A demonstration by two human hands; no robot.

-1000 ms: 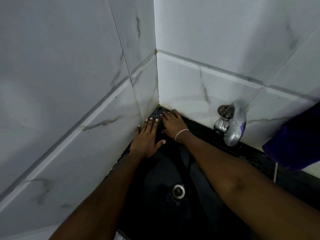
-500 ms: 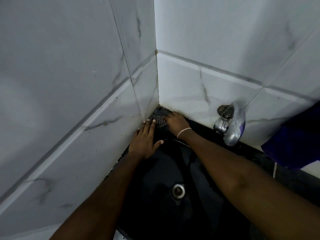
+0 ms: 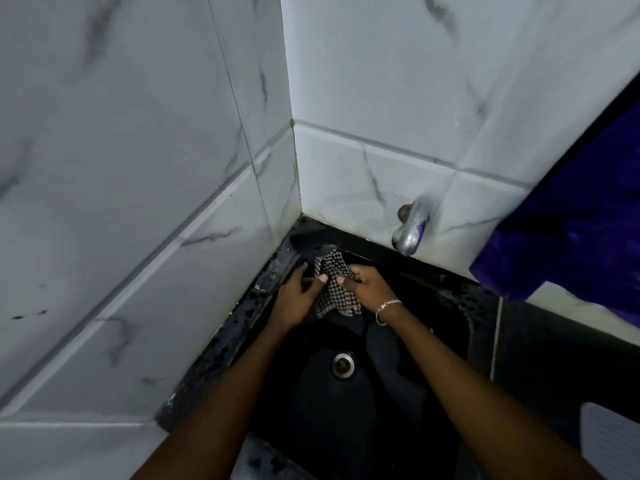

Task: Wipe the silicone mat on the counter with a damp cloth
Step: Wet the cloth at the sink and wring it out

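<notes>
— White marble-look tiles (image 3: 145,168) meet in a corner ahead of us, and a black sink (image 3: 433,341) sits tucked into that corner, its metal drain (image 3: 343,364) below our wrists.

— Where do we have the cloth?

— We hold the checkered cloth (image 3: 335,289) up between both hands, over the far part of the basin. Our left hand (image 3: 297,299) pinches its left edge, thumb pressed to the fabric. Our right hand (image 3: 369,289) is closed on the right side, thumb on top, a thin bracelet (image 3: 386,308) at that wrist.

— How does it hang?

— One crumpled corner pokes up past our fingertips toward the wall; the rest droops below our thumbs, between the two wrists, clear of the drain.

— And the tap?

— A metal tap (image 3: 410,230) sticks out of the back wall, to the right of the cloth and a little above it, not touching it. Some purple fabric (image 3: 571,230) hangs at the right edge.

— The silicone mat?

— We cannot make it out; a pale ribbed patch (image 3: 613,441) shows at the lower right, too cut off to name.
</notes>
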